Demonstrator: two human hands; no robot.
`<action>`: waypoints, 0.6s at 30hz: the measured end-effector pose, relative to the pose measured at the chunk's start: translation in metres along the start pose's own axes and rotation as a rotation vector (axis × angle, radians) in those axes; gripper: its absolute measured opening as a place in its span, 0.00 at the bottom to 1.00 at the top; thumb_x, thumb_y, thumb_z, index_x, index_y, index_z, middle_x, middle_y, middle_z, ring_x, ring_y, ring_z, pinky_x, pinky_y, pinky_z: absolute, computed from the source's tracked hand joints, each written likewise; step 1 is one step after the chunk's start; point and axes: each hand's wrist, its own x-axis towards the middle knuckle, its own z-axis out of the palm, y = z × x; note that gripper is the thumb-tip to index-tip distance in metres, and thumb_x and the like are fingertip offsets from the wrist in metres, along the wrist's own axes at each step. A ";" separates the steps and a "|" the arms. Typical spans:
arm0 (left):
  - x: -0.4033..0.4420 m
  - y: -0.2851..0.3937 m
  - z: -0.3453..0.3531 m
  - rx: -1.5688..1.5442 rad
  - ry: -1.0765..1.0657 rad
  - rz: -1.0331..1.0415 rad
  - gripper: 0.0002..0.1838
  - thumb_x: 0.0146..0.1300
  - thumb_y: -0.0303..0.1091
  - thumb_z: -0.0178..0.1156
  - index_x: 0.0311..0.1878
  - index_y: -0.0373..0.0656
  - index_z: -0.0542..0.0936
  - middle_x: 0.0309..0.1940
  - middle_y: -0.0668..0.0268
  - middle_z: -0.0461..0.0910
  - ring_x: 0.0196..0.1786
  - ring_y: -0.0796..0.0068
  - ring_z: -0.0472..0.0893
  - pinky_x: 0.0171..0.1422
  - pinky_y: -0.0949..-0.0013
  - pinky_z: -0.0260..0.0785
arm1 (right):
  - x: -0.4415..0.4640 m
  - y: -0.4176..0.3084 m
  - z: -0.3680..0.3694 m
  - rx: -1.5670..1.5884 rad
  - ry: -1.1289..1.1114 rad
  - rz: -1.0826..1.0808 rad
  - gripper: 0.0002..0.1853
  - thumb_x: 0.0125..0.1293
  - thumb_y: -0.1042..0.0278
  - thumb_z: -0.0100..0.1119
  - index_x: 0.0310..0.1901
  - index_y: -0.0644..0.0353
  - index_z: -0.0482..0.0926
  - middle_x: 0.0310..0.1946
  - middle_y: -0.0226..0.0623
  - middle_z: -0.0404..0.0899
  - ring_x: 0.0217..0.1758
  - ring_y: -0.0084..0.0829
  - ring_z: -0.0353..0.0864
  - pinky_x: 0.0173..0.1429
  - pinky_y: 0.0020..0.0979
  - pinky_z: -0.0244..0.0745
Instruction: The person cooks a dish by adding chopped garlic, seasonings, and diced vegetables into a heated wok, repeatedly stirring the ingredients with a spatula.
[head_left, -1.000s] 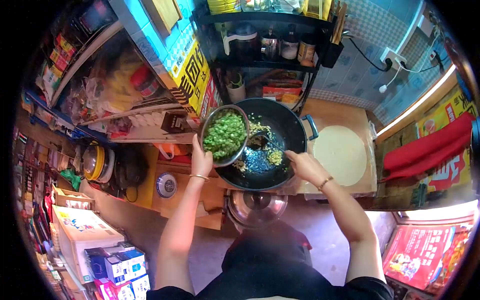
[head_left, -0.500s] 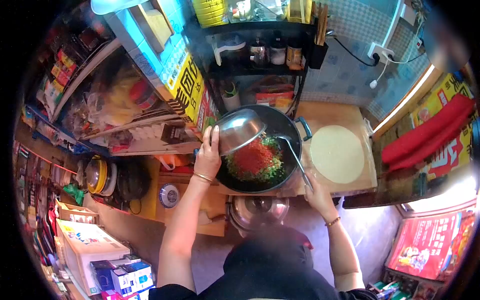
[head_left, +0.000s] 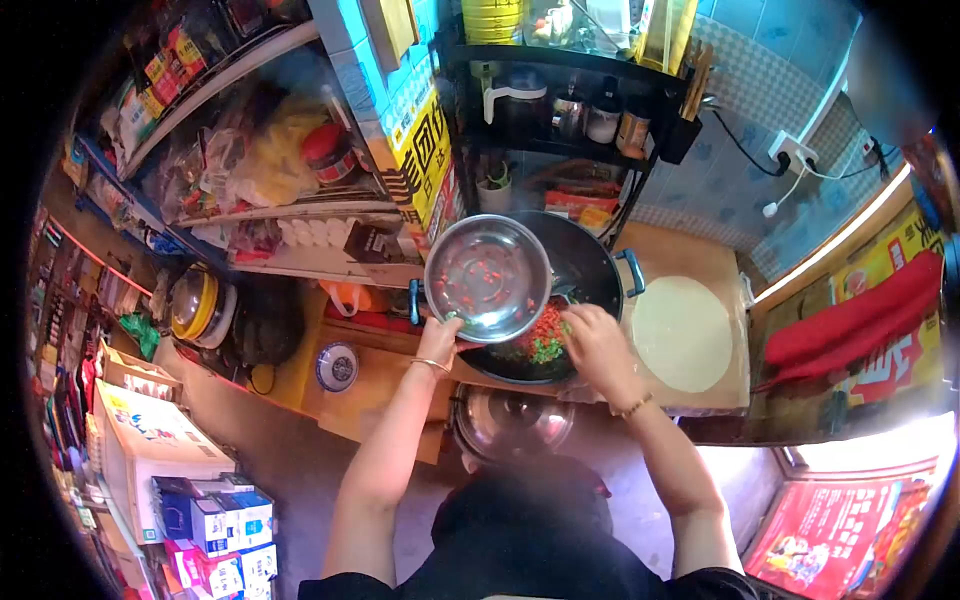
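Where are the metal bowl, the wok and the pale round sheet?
Metal bowl [head_left: 487, 275]: head view, inner base.
Wok [head_left: 588, 256]: head view, bare inner wall.
Pale round sheet [head_left: 683, 333]: head view, middle of its top.

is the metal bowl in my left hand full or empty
Nearly empty: the bowl shows mostly bare, shiny metal inside, with only a few scattered red bits.

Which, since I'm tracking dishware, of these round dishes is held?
The shiny round steel bowl, gripped by the left hand; the blue-and-white ceramic dish sits untouched.
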 end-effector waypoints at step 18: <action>0.000 -0.003 0.012 0.137 -0.037 0.031 0.23 0.48 0.19 0.48 0.52 0.36 0.66 0.40 0.61 0.75 0.39 0.70 0.79 0.35 0.63 0.80 | 0.104 0.007 0.055 0.230 -0.111 -0.234 0.08 0.52 0.72 0.55 0.35 0.62 0.74 0.38 0.44 0.74 0.42 0.45 0.74 0.45 0.40 0.72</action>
